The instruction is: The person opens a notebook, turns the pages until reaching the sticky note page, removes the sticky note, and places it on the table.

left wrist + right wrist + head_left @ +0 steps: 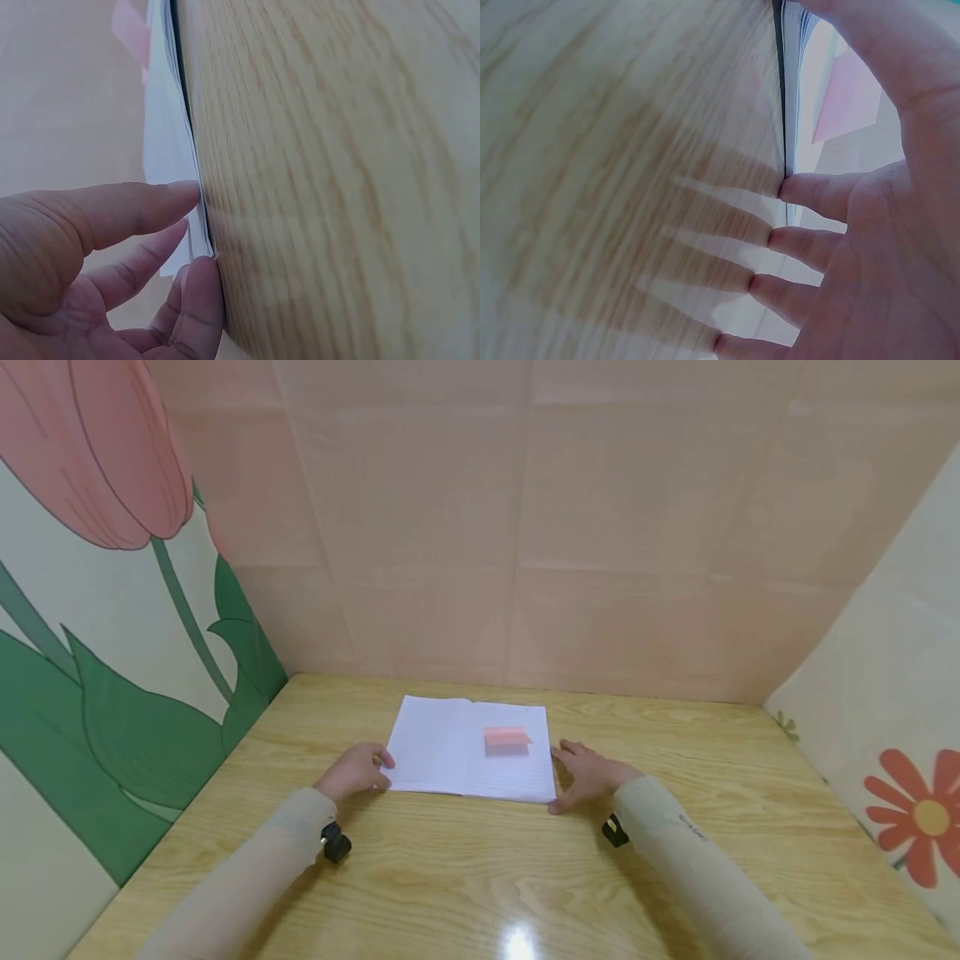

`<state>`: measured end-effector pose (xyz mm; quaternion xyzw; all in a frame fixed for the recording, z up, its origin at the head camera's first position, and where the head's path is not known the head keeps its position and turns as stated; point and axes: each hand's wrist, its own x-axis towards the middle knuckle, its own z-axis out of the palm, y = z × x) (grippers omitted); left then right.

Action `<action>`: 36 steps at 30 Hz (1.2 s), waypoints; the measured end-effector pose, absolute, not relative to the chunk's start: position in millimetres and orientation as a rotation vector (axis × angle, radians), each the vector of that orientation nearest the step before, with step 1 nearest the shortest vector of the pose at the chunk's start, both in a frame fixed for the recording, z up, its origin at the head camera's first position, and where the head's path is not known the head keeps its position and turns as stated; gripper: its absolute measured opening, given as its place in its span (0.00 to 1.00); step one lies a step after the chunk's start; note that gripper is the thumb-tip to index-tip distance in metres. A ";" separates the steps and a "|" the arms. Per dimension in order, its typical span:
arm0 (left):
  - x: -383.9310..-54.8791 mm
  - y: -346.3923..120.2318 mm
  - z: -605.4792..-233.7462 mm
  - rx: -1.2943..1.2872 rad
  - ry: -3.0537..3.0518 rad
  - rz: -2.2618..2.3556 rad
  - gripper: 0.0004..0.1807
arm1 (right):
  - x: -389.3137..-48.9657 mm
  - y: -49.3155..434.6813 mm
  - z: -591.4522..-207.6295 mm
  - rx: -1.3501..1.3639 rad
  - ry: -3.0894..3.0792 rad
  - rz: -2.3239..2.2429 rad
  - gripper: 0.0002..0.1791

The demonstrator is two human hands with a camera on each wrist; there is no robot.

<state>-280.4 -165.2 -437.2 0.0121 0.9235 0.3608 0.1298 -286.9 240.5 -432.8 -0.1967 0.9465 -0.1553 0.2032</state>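
An open notebook [431,752] with lined white pages lies on the wooden table. On its right page a pink sticky note [506,737] stands partly raised. My left hand [360,770] is at the near left corner, with the thumb and curled fingers holding the page edges there. At the right side is my right hand [588,774], its thumb by the near right corner. The right wrist view shows its spread, fairly straight fingers [821,196] with tips down on the table, one right at the notebook's edge.
The wooden table [450,877] reaches back to a plain pinkish backdrop [517,527]. A panel with a painted tulip [112,460] borders the left, and one with a red flower [918,814] borders the right. Dark wrist devices [335,842] show at both sleeves.
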 end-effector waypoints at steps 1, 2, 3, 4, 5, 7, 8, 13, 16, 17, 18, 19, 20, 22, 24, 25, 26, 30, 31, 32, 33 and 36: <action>-280.3 -165.3 -437.1 0.038 2.682 1.049 0.13 | -286.9 240.4 -432.9 -0.547 2.640 -0.439 0.64; -280.3 -165.3 -436.9 0.037 2.680 1.051 0.13 | -287.2 240.5 -433.2 -0.544 2.640 -0.441 0.64; -280.8 -165.7 -437.3 0.038 2.678 1.050 0.13 | -287.2 240.5 -433.2 -0.540 2.638 -0.444 0.64; -281.2 -166.0 -437.6 0.041 2.676 1.051 0.13 | -287.6 240.6 -433.3 -0.537 2.638 -0.442 0.64; -281.7 -166.3 -437.9 0.041 2.673 1.051 0.14 | -287.7 240.6 -433.2 -0.537 2.636 -0.443 0.64; -282.2 -167.1 -438.2 0.036 2.669 1.051 0.14 | -287.9 240.4 -432.9 -0.530 2.633 -0.447 0.64; -282.7 -167.7 -438.9 0.037 2.669 1.049 0.14 | -288.0 240.5 -432.9 -0.530 2.632 -0.446 0.64; -282.2 -168.4 -438.8 0.042 2.672 1.048 0.14 | -287.6 242.3 -432.4 -0.542 2.626 -0.463 0.64; -281.3 -167.6 -437.7 0.043 2.672 1.044 0.14 | -288.3 244.6 -427.5 -0.595 2.624 -0.514 0.61; -281.1 -167.4 -437.3 0.042 2.671 1.043 0.14 | -289.1 245.4 -425.0 -0.604 2.628 -0.531 0.60; -280.8 -167.3 -436.9 0.042 2.669 1.044 0.14 | -290.2 246.1 -421.9 -0.617 2.632 -0.557 0.58; -280.7 -167.3 -436.6 0.041 2.668 1.046 0.14 | -291.4 246.9 -418.2 -0.636 2.641 -0.590 0.55; -280.5 -167.3 -436.3 0.036 2.667 1.046 0.14 | -293.0 247.8 -414.6 -0.651 2.657 -0.610 0.52; -280.2 -167.6 -435.9 0.028 2.664 1.040 0.14 | -296.5 248.0 -407.3 -0.635 2.680 -0.689 0.48; -280.2 -168.0 -436.1 0.018 2.661 1.037 0.13 | -301.2 246.9 -401.6 -0.626 2.686 -0.810 0.43; -280.3 -168.2 -436.1 0.018 2.661 1.033 0.13 | -303.3 245.9 -398.9 -0.619 2.681 -0.884 0.41; -280.5 -168.3 -436.3 0.014 2.659 1.032 0.13 | -305.6 244.5 -397.3 -0.618 2.667 -0.957 0.39; -280.3 -168.1 -435.8 0.026 2.666 1.025 0.14 | -313.4 237.1 -395.5 -0.605 2.598 -1.196 0.30; -280.4 -168.0 -435.6 0.031 2.669 1.023 0.14 | -314.8 235.6 -396.2 -0.597 2.583 -1.230 0.29; -280.4 -167.7 -435.5 0.030 2.670 1.023 0.14 | -316.5 234.3 -397.7 -0.592 2.571 -1.254 0.28; -280.4 -167.5 -435.3 0.035 2.672 1.022 0.14 | -318.2 232.9 -399.3 -0.582 2.562 -1.267 0.27; -280.9 -167.1 -435.4 0.040 2.674 1.026 0.14 | -323.5 230.1 -406.4 -0.556 2.524 -1.284 0.27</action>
